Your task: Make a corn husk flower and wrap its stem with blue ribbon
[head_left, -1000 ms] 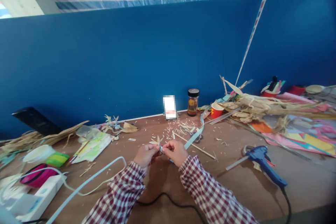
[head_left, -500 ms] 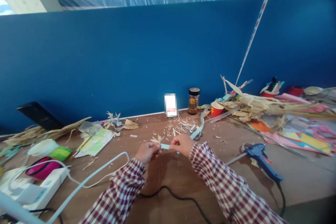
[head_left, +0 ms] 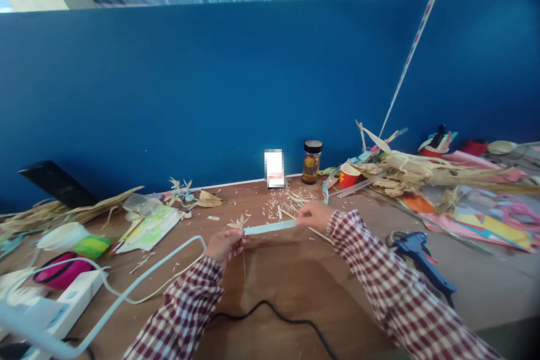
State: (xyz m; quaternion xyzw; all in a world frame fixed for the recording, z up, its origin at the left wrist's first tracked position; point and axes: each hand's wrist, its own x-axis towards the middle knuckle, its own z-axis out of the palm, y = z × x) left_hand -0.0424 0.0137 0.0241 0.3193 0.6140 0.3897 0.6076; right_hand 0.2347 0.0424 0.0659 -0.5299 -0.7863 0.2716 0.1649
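We hold a light-blue strip [head_left: 270,228] stretched between our two hands, above the desk [head_left: 278,278]. Our left hand [head_left: 225,244] has its thumb and fingers closed on the base of a pale petal piece [head_left: 238,222], whose points fan out just above the fingertips, on their far side. The strip's left end meets the petal piece right at those fingertips; how it is fixed there is too small for us to tell. From there the strip runs nearly level to our right hand [head_left: 314,217], where thumb and fingers are pinched together on its right end. Between the two grips nothing touches it. Pale shavings [head_left: 274,203] lie on the desk beyond our hands, and a blue glue gun [head_left: 424,261] rests to the right, near our right sleeve.
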